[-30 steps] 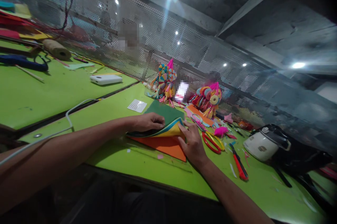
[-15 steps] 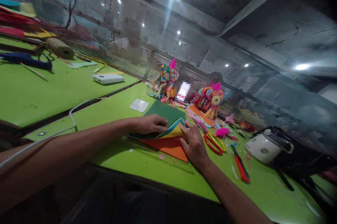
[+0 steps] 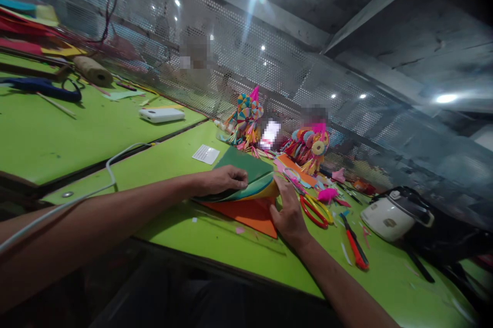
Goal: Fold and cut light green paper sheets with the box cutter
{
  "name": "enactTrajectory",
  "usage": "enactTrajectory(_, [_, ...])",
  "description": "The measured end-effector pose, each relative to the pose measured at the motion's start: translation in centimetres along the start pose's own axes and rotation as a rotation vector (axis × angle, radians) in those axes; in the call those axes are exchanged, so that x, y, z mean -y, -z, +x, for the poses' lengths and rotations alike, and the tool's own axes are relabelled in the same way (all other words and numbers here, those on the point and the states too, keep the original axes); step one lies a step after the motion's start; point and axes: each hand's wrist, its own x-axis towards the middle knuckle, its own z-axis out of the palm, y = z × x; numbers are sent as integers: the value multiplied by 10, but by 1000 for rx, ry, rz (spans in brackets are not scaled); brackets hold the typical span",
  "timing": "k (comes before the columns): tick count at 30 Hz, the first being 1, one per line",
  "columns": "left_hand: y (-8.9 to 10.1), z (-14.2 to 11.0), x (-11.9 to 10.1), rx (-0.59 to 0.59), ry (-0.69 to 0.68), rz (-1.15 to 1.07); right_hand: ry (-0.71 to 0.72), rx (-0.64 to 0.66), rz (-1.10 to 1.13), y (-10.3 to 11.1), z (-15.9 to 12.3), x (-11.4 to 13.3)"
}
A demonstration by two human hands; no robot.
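A stack of coloured paper sheets lies before me, with a dark green sheet [image 3: 243, 164] on top. Its near edge is lifted and curled, showing pale green, blue and yellow layers, while an orange sheet [image 3: 250, 216] stays flat underneath. My left hand [image 3: 225, 180] is closed at the lifted near edge, fingers and thumb pressed together on the sheets. At the right corner, my right hand [image 3: 289, 211] has its fingertips on the raised layers, its thumb lower beside the orange sheet. Part of the left hand's grip is hidden by the curled sheets.
To the right lie red-and-yellow-handled scissors [image 3: 314, 211], a red utility knife [image 3: 355, 246] and a white cooker-like pot [image 3: 389, 217]. Tasselled ornaments [image 3: 246, 117] and a lit phone [image 3: 270, 134] stand behind. A white cable [image 3: 110, 166] crosses at left, near a white device [image 3: 162, 114].
The lifted layers have fanned at the right corner, with more pale green showing and less yellow. My right hand has shifted slightly; the left stays about in place. The view has moved a little.
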Motion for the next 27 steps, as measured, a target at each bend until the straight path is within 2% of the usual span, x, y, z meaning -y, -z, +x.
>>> enactTrajectory(6, [0, 1, -1, -27, -44, 88, -2, -59, 17, -3, -3, -5])
enactTrajectory(14, [-1, 1, -6, -87, -120, 298, -38, -23, 93, 0, -2, -6])
enactTrajectory(19, [-1, -5, -12, 8, -135, 403, -33, -29, 105, 3, 2, -3])
enactTrajectory(23, [-3, -5, -12, 12, -117, 452, -21, -25, 122, 2, 2, -4])
enactTrajectory(27, [-7, -3, -13, 23, -192, 499, -48, -8, 156, 2, 2, -5])
